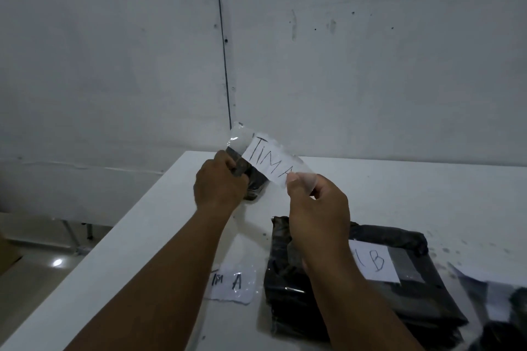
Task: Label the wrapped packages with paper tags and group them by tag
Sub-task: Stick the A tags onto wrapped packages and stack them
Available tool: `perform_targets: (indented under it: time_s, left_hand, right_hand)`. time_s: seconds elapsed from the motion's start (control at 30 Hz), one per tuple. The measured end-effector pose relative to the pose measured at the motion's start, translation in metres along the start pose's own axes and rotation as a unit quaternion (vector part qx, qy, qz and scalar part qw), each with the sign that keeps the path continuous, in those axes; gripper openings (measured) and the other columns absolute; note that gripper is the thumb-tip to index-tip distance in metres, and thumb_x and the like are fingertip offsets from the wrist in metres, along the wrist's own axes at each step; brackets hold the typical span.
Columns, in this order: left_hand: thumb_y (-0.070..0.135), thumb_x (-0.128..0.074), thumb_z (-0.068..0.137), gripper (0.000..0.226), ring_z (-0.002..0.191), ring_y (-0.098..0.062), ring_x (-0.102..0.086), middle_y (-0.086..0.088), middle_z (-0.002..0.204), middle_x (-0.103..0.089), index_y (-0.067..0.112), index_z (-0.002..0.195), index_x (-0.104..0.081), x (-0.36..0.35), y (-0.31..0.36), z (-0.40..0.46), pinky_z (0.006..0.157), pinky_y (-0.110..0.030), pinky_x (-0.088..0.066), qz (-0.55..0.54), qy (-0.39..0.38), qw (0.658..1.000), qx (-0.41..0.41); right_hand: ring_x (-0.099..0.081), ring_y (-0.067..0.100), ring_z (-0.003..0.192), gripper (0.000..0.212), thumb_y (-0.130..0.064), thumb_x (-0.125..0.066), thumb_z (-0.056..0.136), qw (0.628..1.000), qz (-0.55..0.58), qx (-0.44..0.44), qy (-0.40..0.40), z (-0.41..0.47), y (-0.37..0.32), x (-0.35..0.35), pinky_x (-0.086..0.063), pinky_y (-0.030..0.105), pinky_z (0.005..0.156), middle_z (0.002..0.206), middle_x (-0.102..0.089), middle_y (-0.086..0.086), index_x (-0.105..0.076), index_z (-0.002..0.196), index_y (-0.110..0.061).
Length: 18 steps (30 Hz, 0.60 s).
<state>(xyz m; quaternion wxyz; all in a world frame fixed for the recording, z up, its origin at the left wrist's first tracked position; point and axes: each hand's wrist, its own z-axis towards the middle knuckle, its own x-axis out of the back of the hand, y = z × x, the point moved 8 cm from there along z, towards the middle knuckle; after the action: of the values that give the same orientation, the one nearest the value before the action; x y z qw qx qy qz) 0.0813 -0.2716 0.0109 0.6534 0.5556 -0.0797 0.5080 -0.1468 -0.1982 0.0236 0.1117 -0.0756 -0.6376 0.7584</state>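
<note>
My left hand grips a small dark tape dispenser standing near the table's far edge. A strip of clear tape runs from it, stuck over a white paper tag reading "TIM A". My right hand pinches the strip's right end, so tape and tag hang tilted in the air. Below, a black wrapped package lies on the white table with a white tag showing "B". A second "TIM A" tag lies flat on the table beside it.
Another wrapped package, partly cut off, lies at the lower right. A grey wall rises directly behind the table. The table's left edge drops to the floor, where a cardboard box sits at far left.
</note>
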Motion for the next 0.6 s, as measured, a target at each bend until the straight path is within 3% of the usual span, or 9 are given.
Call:
perform_targets:
  time_s: [0.1, 0.17, 0.3, 0.43, 0.5, 0.6]
  left_hand:
    - [0.024, -0.077, 0.077, 0.027, 0.079, -0.020, -0.065, 0.008, 0.083, -0.066, 0.025, 0.095, -0.056, 0.028, -0.009, -0.015, 0.071, -0.036, -0.055, -0.079, 0.005, 0.997, 0.004]
    - [0.022, -0.082, 0.077, 0.033, 0.078, -0.011, -0.065, 0.015, 0.085, -0.064, 0.026, 0.099, -0.058, 0.052, -0.019, -0.031, 0.067, -0.035, -0.058, -0.136, 0.010, 0.990, 0.025]
    - [0.017, -0.087, 0.079, 0.039, 0.087, -0.007, -0.065, 0.002, 0.104, -0.066, 0.019, 0.107, -0.060, 0.097, -0.048, -0.062, 0.045, -0.011, -0.049, -0.231, 0.015, 0.971, 0.056]
    - [0.014, -0.090, 0.073, 0.046, 0.089, -0.004, -0.068, 0.004, 0.106, -0.070, 0.026, 0.105, -0.061, 0.143, -0.070, -0.099, 0.059, -0.018, -0.052, -0.236, 0.007, 0.971, 0.022]
    - [0.012, -0.095, 0.066, 0.053, 0.085, -0.001, -0.071, 0.006, 0.103, -0.071, 0.029, 0.104, -0.061, 0.162, -0.080, -0.120, 0.058, -0.020, -0.056, -0.234, -0.013, 0.972, 0.001]
    - [0.030, -0.097, 0.045, 0.066, 0.089, -0.010, -0.074, 0.007, 0.102, -0.072, 0.033, 0.102, -0.064, 0.178, -0.095, -0.149, 0.060, -0.029, -0.062, -0.249, -0.050, 0.967, -0.020]
  right_hand:
    - [-0.064, 0.001, 0.085, 0.019, -0.037, -0.062, 0.098, 1.000, 0.007, 0.002, -0.002, -0.001, -0.002, 0.000, -0.046, 0.022, 0.070, 0.088, -0.072, -0.013, -0.071, 0.089, -0.024]
    - [-0.063, -0.003, 0.082, 0.018, -0.037, -0.062, 0.098, 1.000, 0.002, 0.013, 0.000, -0.004, -0.006, 0.000, -0.044, 0.017, 0.069, 0.086, -0.070, -0.013, -0.070, 0.087, -0.024]
    - [-0.062, -0.004, 0.082, 0.015, -0.037, -0.062, 0.098, 0.995, -0.036, 0.091, 0.009, -0.017, -0.026, -0.005, -0.041, 0.009, 0.068, 0.087, -0.069, -0.015, -0.069, 0.092, -0.025]
    - [-0.063, 0.004, 0.073, 0.015, -0.030, -0.062, 0.099, 0.975, -0.062, 0.211, 0.001, -0.038, -0.055, -0.011, -0.045, 0.008, 0.059, 0.088, -0.071, -0.008, -0.070, 0.096, -0.017]
    - [-0.065, 0.007, 0.073, 0.016, -0.031, -0.063, 0.099, 0.973, -0.056, 0.222, -0.018, -0.047, -0.068, -0.012, -0.049, 0.012, 0.058, 0.087, -0.072, -0.007, -0.070, 0.094, -0.017]
    - [-0.067, 0.005, 0.076, 0.015, -0.034, -0.064, 0.098, 0.979, -0.031, 0.188, -0.065, -0.062, -0.079, -0.010, -0.051, 0.013, 0.062, 0.085, -0.073, -0.012, -0.072, 0.095, -0.022]
